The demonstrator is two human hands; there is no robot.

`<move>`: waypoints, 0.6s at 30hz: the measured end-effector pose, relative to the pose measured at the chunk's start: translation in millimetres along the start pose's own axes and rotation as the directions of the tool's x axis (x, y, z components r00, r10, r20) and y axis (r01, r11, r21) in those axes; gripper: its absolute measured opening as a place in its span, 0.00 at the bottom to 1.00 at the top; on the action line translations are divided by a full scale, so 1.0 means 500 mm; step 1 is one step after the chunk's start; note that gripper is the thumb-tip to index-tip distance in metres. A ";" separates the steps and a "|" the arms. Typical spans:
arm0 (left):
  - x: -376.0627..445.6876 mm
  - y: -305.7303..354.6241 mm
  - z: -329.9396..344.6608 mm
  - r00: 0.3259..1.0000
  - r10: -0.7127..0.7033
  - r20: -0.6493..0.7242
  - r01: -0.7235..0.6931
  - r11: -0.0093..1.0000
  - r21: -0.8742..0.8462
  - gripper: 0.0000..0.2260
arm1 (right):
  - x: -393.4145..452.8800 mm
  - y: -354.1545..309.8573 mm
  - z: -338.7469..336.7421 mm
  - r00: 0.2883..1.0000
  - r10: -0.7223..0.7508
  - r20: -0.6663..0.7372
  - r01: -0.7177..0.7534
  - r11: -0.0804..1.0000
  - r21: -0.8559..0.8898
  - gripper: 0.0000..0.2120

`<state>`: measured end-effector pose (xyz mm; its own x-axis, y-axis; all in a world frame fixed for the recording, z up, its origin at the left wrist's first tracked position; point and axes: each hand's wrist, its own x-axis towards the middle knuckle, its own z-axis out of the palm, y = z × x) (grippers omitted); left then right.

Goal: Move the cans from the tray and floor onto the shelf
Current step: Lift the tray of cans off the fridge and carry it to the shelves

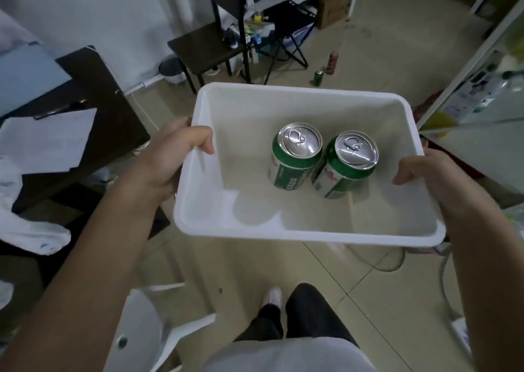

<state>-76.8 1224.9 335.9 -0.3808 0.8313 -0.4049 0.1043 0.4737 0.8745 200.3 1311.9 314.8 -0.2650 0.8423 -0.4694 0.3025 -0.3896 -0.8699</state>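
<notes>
I carry a white plastic tray (pixel 283 231) at waist height above the tiled floor. My left hand (pixel 173 156) grips its left rim, thumb inside the wall. On the opposite rim my right hand (pixel 433 178) holds on the same way. Two green cans stand upright side by side in the tray's right half: one can (pixel 295 160) on the left, the other can (pixel 347 166) touching it on the right. On the floor farther off stand a small green can (pixel 318 78) and a taller red can (pixel 332 63). A white shelf (pixel 465 68) rises at the right edge.
A dark chair (pixel 209 45) and a black folding stool (pixel 289 28) stand ahead near the wall. A dark desk with papers (pixel 85 110) fills the left. A white plastic stool (pixel 147 332) sits by my left leg. A cable loops on the floor below the tray.
</notes>
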 end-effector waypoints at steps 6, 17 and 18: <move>0.170 0.089 0.052 0.999 0.012 -0.043 -0.012 1.000 0.005 0.17 | 0.172 -0.077 -0.060 1.000 0.013 -0.006 -0.013 1.000 -0.021 0.06; 0.510 0.212 0.111 0.999 -0.011 -0.036 0.010 1.000 -0.025 0.11 | 0.500 -0.207 -0.136 0.997 0.061 -0.037 -0.064 0.994 -0.087 0.10; 0.550 0.226 0.112 0.999 -0.004 -0.038 0.004 1.000 -0.008 0.12 | 0.533 -0.218 -0.140 0.997 0.060 -0.046 -0.062 0.996 -0.064 0.08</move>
<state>-118.1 1523.5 308.3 -0.4157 0.8178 -0.3980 0.0954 0.4743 0.8752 160.6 1605.1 295.3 -0.2042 0.8338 -0.5129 0.3767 -0.4167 -0.8273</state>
